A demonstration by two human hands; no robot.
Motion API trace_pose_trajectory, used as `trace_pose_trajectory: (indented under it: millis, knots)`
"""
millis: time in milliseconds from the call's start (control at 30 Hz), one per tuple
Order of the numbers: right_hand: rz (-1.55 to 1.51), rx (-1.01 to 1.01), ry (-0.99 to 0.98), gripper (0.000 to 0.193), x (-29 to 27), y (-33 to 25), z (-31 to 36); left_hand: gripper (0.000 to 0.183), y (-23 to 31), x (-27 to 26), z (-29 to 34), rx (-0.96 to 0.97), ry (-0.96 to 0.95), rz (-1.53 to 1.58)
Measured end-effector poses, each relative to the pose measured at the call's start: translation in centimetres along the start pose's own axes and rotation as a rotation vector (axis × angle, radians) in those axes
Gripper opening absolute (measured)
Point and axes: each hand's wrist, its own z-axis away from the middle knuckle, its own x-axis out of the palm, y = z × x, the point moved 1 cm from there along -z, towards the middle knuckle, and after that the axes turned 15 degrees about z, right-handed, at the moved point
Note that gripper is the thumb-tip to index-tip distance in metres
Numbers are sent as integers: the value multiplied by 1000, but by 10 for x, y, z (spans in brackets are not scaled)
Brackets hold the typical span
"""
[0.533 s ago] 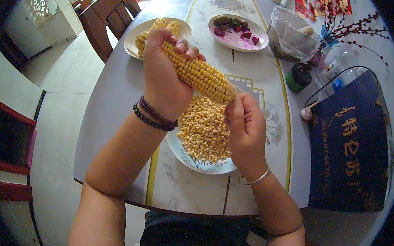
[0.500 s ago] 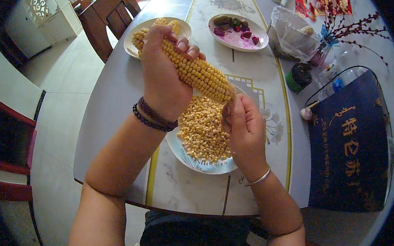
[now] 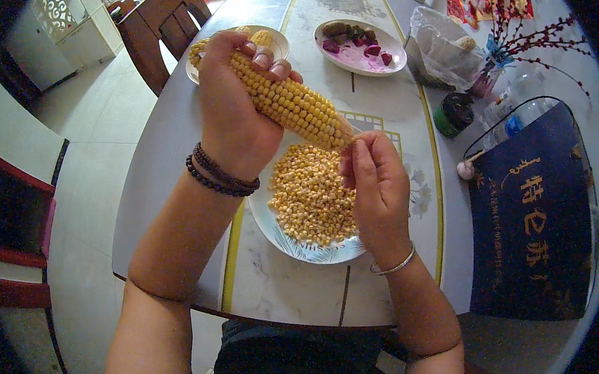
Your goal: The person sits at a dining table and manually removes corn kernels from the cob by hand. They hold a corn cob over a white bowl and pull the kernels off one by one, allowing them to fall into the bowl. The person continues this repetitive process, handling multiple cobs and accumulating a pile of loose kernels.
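Note:
A yellow corn cob (image 3: 298, 111) slants over the table, its thin pale end pointing down to the right. My left hand (image 3: 235, 115) is wrapped round its thicker upper part, with the fingers over the top. At the pale tip, the fingertips of my right hand (image 3: 379, 188) pinch the end; whether loose silk is also between them I cannot tell. Beneath both hands lies a light blue-white plate (image 3: 264, 221) holding a heap of loose corn kernels (image 3: 311, 200). Behind my left hand, more corn cobs (image 3: 261, 38) rest on a white plate (image 3: 279, 46), partly hidden.
A white dish (image 3: 374, 69) with dark and purple food pieces stands at the far middle. On the right are a clear plastic bag (image 3: 442, 45), a dark green jar (image 3: 453, 115), red-budded twigs (image 3: 533, 49) and a dark blue box-like bag (image 3: 531, 219). A wooden chair (image 3: 157, 37) is at the far left.
My left hand and the cob have shifted slightly to the left. My right hand has come a little away from the cob's body, and more of the pale tip shows at its fingertips.

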Motion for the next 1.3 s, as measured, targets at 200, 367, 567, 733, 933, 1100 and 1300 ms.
trace_pose_trajectory:
  millis: [200,367,567,733,933,1100,1300]
  knots:
    - [14,-42,-56,21,-1,4,-2,19,-5,2,3,-18,-15,-33]
    - [155,-71,-20,19,1,10,1,21,-10,1,7,-10,-24,-72]
    - [-119,-27,-107,21,-3,3,0,18,-5,-5,1,-220,26,117]
    - [-187,43,-77,26,-12,6,-5,18,-1,-4,-2,-145,-37,53]
    - [30,-25,43,32,-19,12,-11,15,-2,-3,1,-123,-47,20]
    - [95,-26,108,31,-17,4,-9,14,-2,-7,-1,-118,-81,14]
    - [328,-276,54,40,-12,-6,-7,17,-16,-1,10,-100,-43,-2]
